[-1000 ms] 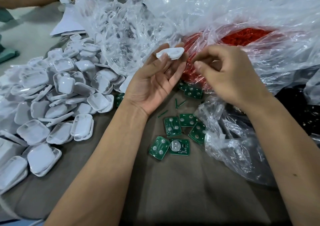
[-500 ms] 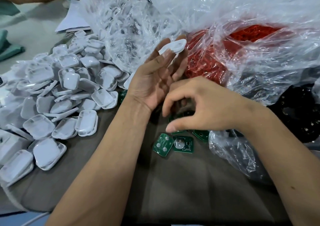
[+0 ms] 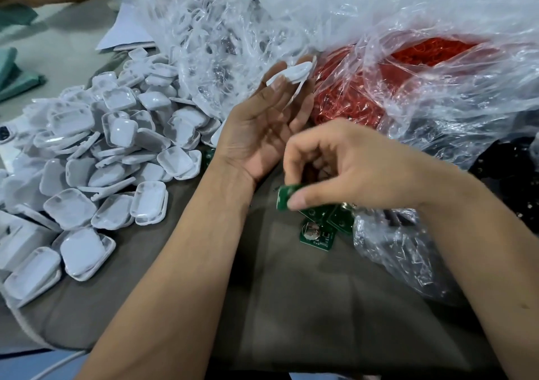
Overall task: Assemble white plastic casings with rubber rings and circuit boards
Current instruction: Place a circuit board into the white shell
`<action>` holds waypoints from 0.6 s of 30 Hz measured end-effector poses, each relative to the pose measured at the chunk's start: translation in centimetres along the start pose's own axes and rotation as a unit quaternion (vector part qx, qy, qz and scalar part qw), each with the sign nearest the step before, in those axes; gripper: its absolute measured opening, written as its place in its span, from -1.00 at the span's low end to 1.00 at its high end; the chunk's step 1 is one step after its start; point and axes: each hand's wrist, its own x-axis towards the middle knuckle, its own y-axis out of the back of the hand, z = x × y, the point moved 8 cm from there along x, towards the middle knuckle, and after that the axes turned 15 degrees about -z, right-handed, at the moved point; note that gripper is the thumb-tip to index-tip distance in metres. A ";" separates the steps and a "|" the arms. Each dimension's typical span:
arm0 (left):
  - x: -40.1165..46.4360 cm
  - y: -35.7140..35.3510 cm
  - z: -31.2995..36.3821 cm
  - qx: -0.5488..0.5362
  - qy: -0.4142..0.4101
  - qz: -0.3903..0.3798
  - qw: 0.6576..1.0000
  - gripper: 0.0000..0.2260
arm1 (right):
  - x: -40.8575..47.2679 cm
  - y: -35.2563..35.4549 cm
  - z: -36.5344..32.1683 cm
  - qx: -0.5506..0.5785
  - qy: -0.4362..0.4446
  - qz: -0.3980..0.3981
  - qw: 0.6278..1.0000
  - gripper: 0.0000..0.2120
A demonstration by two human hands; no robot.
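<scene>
Two hands at work, one with a casing and one with a circuit board.

The left hand (image 3: 262,134) is raised palm-up, its fingertips pinching a white casing (image 3: 293,73) in front of the clear bag of red rubber rings (image 3: 358,88). The right hand (image 3: 347,164), thumb and forefinger curled, pinches a green circuit board (image 3: 284,199) just above the other boards (image 3: 316,235) lying on the grey desk (image 3: 306,306). A heap of white casings (image 3: 116,152) lies at the left.

A white casing (image 3: 293,73) sits tilted at raised fingertips. A green circuit board (image 3: 287,197), somewhat blurred, is pinched above other boards (image 3: 316,235). Red rubber rings (image 3: 350,94) fill a clear bag.
</scene>
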 end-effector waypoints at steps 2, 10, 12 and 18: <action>0.0 0.0 -0.1 -0.008 0.000 0.000 1.000 -0.75 | -1.1 1.6 0.0 0.142 0.071 0.032 0.987 -0.81; 0.0 -0.1 -0.2 -0.008 0.018 -0.019 1.000 -0.54 | -3.9 6.7 1.9 0.403 0.190 0.208 0.871 -0.92; 0.0 -0.1 -0.3 0.007 0.028 -0.029 0.999 -0.45 | -4.3 7.1 3.0 0.426 0.169 0.249 0.853 -0.87; 0.1 -0.4 -0.6 0.090 0.043 -0.056 0.993 -0.59 | -4.5 7.2 3.3 0.480 0.190 0.272 0.812 -0.80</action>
